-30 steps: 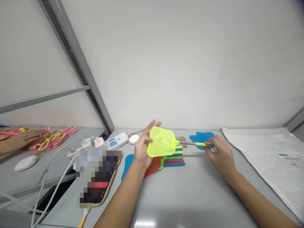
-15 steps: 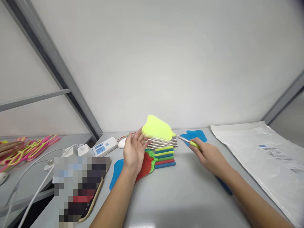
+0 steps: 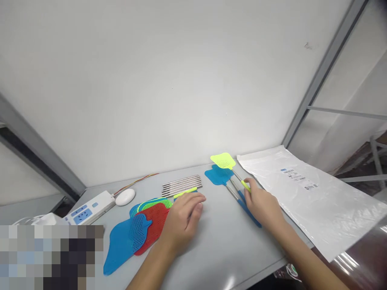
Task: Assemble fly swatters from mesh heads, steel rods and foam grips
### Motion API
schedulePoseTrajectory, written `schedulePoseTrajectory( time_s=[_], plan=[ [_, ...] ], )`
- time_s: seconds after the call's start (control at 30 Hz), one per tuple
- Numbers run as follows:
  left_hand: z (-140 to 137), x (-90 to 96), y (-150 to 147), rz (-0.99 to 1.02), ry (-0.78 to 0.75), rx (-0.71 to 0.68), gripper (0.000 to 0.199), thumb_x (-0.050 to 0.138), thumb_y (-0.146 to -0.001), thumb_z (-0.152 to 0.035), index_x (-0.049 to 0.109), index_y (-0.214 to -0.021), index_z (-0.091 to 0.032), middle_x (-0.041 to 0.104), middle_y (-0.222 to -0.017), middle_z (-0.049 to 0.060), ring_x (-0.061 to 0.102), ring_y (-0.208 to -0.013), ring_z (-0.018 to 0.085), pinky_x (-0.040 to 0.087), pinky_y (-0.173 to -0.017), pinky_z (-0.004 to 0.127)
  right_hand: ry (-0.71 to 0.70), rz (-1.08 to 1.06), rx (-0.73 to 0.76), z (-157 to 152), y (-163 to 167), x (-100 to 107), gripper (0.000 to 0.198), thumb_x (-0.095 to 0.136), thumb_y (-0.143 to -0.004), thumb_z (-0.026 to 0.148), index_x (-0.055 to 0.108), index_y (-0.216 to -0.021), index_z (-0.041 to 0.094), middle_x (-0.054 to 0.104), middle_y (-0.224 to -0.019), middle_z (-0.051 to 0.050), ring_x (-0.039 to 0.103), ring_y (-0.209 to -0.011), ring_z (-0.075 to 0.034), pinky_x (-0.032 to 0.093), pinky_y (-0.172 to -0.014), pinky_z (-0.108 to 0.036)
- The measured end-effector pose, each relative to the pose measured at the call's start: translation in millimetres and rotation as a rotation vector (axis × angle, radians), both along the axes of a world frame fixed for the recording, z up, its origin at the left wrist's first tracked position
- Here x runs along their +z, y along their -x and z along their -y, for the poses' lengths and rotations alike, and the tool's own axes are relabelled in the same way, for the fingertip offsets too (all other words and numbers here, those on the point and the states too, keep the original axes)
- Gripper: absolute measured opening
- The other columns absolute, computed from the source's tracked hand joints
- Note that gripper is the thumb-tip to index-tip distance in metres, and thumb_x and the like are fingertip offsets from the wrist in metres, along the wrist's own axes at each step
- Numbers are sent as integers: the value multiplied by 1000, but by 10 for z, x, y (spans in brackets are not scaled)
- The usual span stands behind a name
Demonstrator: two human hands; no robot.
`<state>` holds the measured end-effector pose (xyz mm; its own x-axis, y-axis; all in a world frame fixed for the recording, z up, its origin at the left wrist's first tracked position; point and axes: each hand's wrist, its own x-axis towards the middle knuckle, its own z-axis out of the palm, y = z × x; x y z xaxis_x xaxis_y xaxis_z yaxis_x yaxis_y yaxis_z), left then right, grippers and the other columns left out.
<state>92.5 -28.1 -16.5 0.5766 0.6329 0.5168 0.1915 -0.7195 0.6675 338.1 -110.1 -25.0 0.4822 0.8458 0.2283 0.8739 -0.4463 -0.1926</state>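
Observation:
My right hand [image 3: 261,203] is closed round the yellow grip of a yellow-green fly swatter [image 3: 224,161], its perforated head raised toward the wall. Below and beside it lie blue fly swatters [image 3: 218,177] with metal rods and blue grips. My left hand [image 3: 184,217] hovers over the loose handles, fingers loosely bent and thumb apart; nothing shows in it. A yellow handle [image 3: 186,192] and part of a blue one peek out behind its fingers. To its left lie loose swatter heads: a blue one [image 3: 125,241], a red one [image 3: 154,221] and a green one [image 3: 160,204].
Several metal rods [image 3: 181,185] lie side by side near the wall. A white power strip [image 3: 89,209] and a white oval object [image 3: 125,197] are at the left. A white plastic mailing bag [image 3: 305,193] covers the right side of the table.
My right hand has carried the yellow swatter over the blue swatters. My left hand has left its head and come down to the loose handles. The view has turned right.

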Motion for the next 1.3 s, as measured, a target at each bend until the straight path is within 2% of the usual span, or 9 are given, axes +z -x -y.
schedulePoseTrajectory(
  time_s=[0.2,0.33,0.47,0.57,0.73,0.9,1.0,1.1,1.3],
  plan=[
    [127,-97,-147,-175,-104,-133,22,40,-95,-23,62,-94,-20,65,-97,4,56,-91,18,42,-85,34,111,24,-38,-113,-3,-194,18,32,-95,26,46,-103,19,62,-65,-3,60,-58,-22,24,-50,-28],
    [200,-145,-261,-256,-138,-175,25,36,-96,-24,60,-89,-18,64,-91,5,55,-86,18,42,-80,34,95,34,9,-132,11,-257,18,33,-95,26,49,-93,19,64,-89,-9,63,-79,-24,33,-60,-31],
    [246,-188,-354,-330,-225,-223,29,36,-96,-27,61,-84,-17,64,-84,6,56,-82,18,41,-76,34,82,22,60,-130,-10,-314,35,31,-96,44,52,-102,17,63,-101,-12,60,-94,-27,36,-76,-36],
    [239,-201,-366,-337,-265,-211,31,37,-96,-29,62,-83,-16,64,-78,6,56,-79,17,41,-73,32,96,-2,96,-134,-56,-353,49,40,-89,58,51,-112,16,63,-105,-14,60,-97,-30,36,-80,-39],
    [199,-193,-334,-329,-304,-168,33,38,-96,-31,63,-81,-16,64,-76,4,56,-76,15,39,-70,30,242,-85,129,-268,-155,-309,33,37,-89,50,50,-95,19,67,-91,-8,63,-87,-27,36,-75,-39],
    [159,-202,-306,-330,-372,-113,36,37,-95,-34,63,-77,-15,64,-75,4,55,-74,15,38,-68,30,382,29,197,-440,-231,-267,27,33,-91,42,45,-79,21,65,-73,-5,63,-73,-26,36,-73,-43],
    [61,-145,-245,-348,-428,-67,38,36,-96,-34,62,-75,-16,64,-75,5,56,-75,16,38,-69,30,320,146,212,-440,-244,-288,30,34,-91,45,45,-76,21,64,-75,-7,62,-75,-28,35,-75,-50],
    [-132,29,-68,-422,-430,11,36,36,-96,-34,63,-80,-17,65,-80,6,58,-82,17,40,-74,31,153,334,260,-417,-144,-237,35,41,-88,51,49,-75,20,62,-81,-11,60,-83,-32,33,-79,-56],
    [-478,400,675,-733,-113,314,28,53,-85,-43,64,-100,-22,63,-100,6,58,-95,22,43,-78,31,-153,444,624,-580,611,63,29,40,-93,42,56,-93,18,61,-91,-11,56,-87,-28,32,-86,-50]
  ],
)
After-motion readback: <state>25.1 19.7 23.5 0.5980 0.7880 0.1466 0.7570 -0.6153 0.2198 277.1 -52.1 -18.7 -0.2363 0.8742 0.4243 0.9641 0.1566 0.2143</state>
